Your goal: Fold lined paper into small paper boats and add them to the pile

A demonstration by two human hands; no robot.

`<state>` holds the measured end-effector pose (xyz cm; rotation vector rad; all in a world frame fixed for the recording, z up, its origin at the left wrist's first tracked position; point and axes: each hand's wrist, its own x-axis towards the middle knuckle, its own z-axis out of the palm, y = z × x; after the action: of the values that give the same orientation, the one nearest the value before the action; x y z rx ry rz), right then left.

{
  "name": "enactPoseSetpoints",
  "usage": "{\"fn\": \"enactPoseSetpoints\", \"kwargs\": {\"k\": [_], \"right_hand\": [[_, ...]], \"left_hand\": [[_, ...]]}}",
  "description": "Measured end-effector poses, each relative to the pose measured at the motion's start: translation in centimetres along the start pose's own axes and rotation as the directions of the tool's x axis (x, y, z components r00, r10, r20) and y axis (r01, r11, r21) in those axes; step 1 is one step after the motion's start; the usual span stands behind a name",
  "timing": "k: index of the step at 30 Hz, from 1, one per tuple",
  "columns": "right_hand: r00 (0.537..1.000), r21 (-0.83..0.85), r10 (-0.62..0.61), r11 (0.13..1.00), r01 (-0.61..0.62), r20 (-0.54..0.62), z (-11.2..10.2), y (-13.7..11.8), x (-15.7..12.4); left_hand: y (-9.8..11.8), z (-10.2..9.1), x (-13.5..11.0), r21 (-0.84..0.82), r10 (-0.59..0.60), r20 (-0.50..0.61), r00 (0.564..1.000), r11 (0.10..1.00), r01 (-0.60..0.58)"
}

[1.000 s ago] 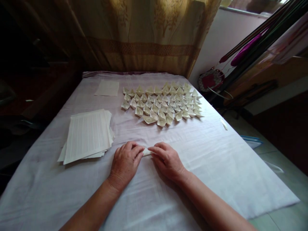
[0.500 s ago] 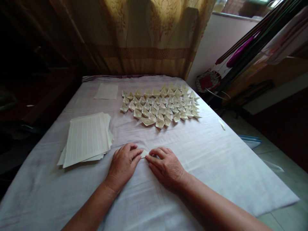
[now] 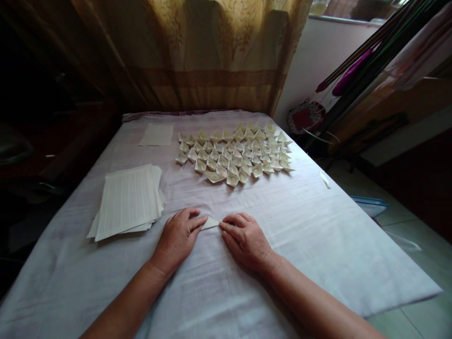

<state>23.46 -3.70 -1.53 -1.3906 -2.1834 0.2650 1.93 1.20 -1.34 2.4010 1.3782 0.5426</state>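
The left fingers [image 3: 198, 221] lie stretched and flat, with the index tip pressing down on the left end of a small folded paper [image 3: 209, 223]. They are spread loosely, not clenched, and they do not wrap round the paper. The right fingers [image 3: 230, 225] are a little bent at the knuckles, and their tips touch the paper's right point. They press it from above rather than pinching it. Only a pale wedge of the paper shows between the two sets of fingertips. It lies flat on the cloth [image 3: 318, 235] that covers the table, about midway between the left and right edges and in the near half.

The left hand [image 3: 177, 239] rests palm down with its back to the camera and the wrist straight. Its bare forearm runs back to the near left. The right hand [image 3: 247, 241] is also palm down and turned inward toward the left one. Its forearm runs off toward the near right corner. Both wrists are low on the cloth.

A stack of lined sheets [image 3: 127, 200], slightly fanned, lies to the left of the left hand, near the left edge. A close cluster of folded paper boats [image 3: 235, 153] sits beyond the hands in the far half, reaching toward the right edge. One single sheet [image 3: 157, 134] lies left of them near the far edge. A scrap [image 3: 325, 180] lies by the right edge. A curtain [image 3: 212, 52] hangs behind the table.
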Motion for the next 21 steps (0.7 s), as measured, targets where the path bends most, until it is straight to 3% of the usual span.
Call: {"fn": "enactPoseSetpoints", "kwargs": {"k": [6, 11, 16, 21], "right_hand": [[0.997, -0.121, 0.003, 0.993, 0.006, 0.071, -0.3, -0.5, 0.3], [0.995, -0.134, 0.014, 0.991, -0.001, 0.098, -1.0, -0.8, 1.1], [0.992, -0.075, 0.109, 0.992, -0.104, 0.062, -0.8, -1.0, 1.7], [0.981, 0.011, 0.192, 0.981, -0.192, -0.002, -0.2, -1.1, 2.1]], "left_hand": [[1.1, -1.0, 0.1, 0.154, 0.042, 0.038, 0.998, 0.987, -0.048], [1.6, -2.0, 0.6, 0.123, 0.114, 0.120, 0.986, 0.984, -0.128], [1.4, -2.4, 1.1, 0.037, 0.062, 0.171, 0.983, 0.997, -0.070], [1.6, -2.4, 1.1, -0.096, -0.003, 0.140, 0.990, 0.995, 0.016]]}}
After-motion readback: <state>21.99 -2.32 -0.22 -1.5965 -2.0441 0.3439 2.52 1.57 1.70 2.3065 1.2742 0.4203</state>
